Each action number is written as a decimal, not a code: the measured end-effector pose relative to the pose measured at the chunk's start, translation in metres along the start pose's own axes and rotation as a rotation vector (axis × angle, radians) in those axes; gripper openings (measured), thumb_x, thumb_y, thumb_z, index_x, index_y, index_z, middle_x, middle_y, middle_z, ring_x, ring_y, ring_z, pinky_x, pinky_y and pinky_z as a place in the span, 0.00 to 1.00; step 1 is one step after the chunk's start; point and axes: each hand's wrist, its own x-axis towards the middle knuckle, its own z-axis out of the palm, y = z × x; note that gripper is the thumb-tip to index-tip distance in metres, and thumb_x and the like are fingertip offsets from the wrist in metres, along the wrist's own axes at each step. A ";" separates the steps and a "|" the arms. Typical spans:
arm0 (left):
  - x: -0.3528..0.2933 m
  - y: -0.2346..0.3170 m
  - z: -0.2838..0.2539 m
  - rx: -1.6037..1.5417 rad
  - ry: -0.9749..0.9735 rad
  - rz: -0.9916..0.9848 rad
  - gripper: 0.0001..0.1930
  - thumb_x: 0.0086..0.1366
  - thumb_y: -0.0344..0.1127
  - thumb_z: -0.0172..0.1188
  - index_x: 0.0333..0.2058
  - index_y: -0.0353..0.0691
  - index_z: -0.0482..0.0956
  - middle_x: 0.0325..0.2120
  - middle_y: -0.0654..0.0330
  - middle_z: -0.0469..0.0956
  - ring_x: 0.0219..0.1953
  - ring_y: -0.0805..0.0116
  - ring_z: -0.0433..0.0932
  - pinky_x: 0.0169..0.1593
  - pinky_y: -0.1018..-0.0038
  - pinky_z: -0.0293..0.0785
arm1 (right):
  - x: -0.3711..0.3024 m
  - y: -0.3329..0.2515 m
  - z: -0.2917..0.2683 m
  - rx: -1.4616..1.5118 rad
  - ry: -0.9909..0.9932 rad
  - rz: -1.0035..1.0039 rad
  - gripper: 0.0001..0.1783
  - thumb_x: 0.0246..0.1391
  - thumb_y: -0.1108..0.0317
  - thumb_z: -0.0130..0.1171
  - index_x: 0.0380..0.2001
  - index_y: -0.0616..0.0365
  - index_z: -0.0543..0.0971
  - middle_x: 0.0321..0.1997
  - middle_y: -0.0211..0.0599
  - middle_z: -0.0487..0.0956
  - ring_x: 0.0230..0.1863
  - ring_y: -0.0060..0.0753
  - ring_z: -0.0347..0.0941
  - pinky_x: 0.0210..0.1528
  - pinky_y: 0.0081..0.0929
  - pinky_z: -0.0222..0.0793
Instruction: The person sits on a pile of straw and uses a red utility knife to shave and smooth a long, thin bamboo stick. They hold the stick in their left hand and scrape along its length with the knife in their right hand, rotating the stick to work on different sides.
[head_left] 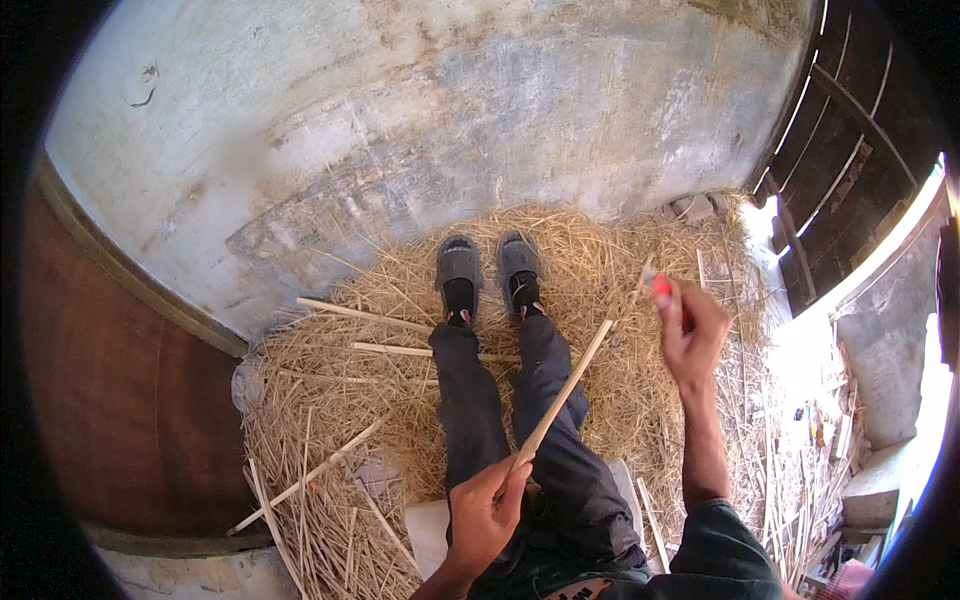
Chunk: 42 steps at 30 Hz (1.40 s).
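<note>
My left hand (487, 515), low in the middle, is closed round the near end of a pale, split-looking wooden stick (568, 395). From there the stick slants up and to the right across my leg, its far end free. Off to the right and apart from the stick, my right hand (692, 330) is raised with the fingers closed on a small red-handled knife (661, 287). Its pale, blade-like tip points up and left, a little blurred. Most of the handle is hidden inside the fist.
Straw-like shavings (610, 250) cover the floor round my sandalled feet (460, 268). Several loose sticks (310, 475) lie to the left. A stained plaster wall (450, 130) stands ahead, a brown panel (140, 390) at left, and dark slatted boards (850, 130) at far right.
</note>
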 end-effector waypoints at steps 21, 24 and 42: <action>0.029 0.020 0.008 -0.058 -0.043 -0.098 0.16 0.80 0.40 0.54 0.37 0.36 0.84 0.15 0.67 0.69 0.17 0.81 0.64 0.23 0.75 0.57 | -0.048 -0.053 0.011 0.217 -0.407 -0.292 0.18 0.50 0.56 0.78 0.40 0.52 0.86 0.27 0.27 0.77 0.21 0.30 0.76 0.23 0.31 0.71; 0.028 0.026 0.011 0.005 0.004 -0.058 0.17 0.80 0.42 0.54 0.35 0.37 0.83 0.15 0.65 0.69 0.16 0.78 0.64 0.22 0.74 0.57 | -0.050 -0.054 0.012 0.193 -0.388 -0.291 0.18 0.49 0.56 0.78 0.40 0.51 0.86 0.26 0.25 0.76 0.20 0.28 0.75 0.21 0.29 0.70; 0.017 0.019 0.003 0.076 -0.021 -0.044 0.15 0.79 0.37 0.56 0.33 0.34 0.79 0.18 0.58 0.76 0.16 0.70 0.73 0.23 0.71 0.65 | -0.038 -0.052 0.010 0.107 -0.294 -0.376 0.15 0.49 0.55 0.78 0.36 0.48 0.86 0.21 0.22 0.75 0.18 0.26 0.74 0.20 0.28 0.69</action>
